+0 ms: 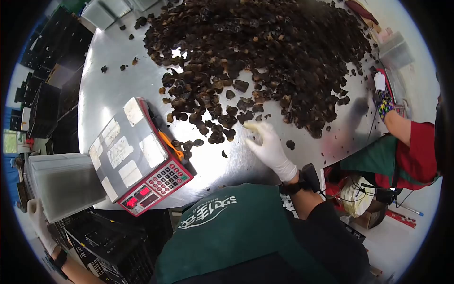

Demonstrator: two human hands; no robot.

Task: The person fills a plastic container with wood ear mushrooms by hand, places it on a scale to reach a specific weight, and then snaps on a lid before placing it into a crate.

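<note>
My right hand [267, 144], in a white glove, hovers over the steel table [220, 165] with thumb and fingers apart and nothing between them. Its fingertips are beside the near edge of a large pile of dark, curled pieces that look like mushrooms [227, 52]. At the far left my left hand [38, 215], also gloved, is at the outer side of a stack of translucent plastic containers [66, 184]; its fingers are partly hidden there. Between my hands stands a red scale [161, 182] with a silver plate [125, 146] bearing worn labels and a lit red display.
An orange-handled tool [171, 145] lies beside the scale. Black crates [113, 241] stand below the table's left side. At the right, a co-worker's arm [397, 125] reaches to the table near a clear bin [396, 51]. More containers [99, 14] sit at the far left corner.
</note>
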